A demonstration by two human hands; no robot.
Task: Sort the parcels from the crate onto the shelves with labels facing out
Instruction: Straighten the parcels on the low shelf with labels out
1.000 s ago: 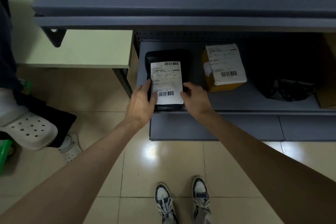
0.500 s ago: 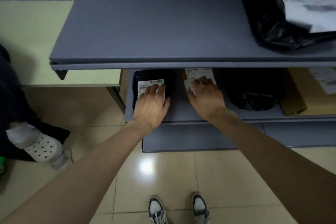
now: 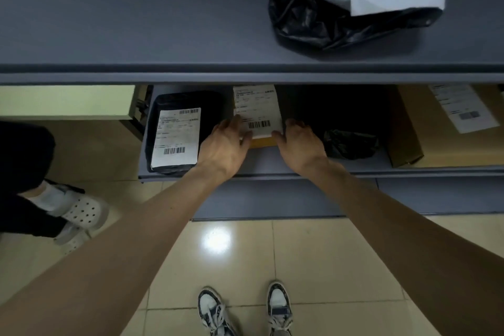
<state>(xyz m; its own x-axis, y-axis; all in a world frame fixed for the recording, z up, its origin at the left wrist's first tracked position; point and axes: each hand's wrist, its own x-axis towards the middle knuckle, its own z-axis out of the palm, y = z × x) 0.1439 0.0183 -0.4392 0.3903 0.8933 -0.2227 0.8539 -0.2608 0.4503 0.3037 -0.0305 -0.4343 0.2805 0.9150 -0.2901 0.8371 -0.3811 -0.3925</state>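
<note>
On the lower shelf (image 3: 272, 169), between a black parcel (image 3: 180, 131) at the left and a dark crumpled bag (image 3: 351, 144) at the right, sits a yellow parcel (image 3: 263, 142) with a white label (image 3: 257, 111) facing up and outward. Reaching in from below with both forearms stretched forward and converging on that parcel. Left hand (image 3: 226, 144) back-up, fingers curled against the parcel's left edge, thumb touching the label's lower left corner. Right hand (image 3: 300, 142) likewise back-up, fingers bent round the right edge, thumb at the lower right corner; gripped from both sides. Barcode plain on the label, printed lines too small and blurred to read. Black parcel flat on the shelf, touched by neither hand, its own white label with two barcodes, text unreadable. Farther right, a brown cardboard box (image 3: 409, 142) with another label. On the upper shelf (image 3: 136, 21), a black bag (image 3: 313, 21) bearing a large white label with a blurred barcode.
</note>
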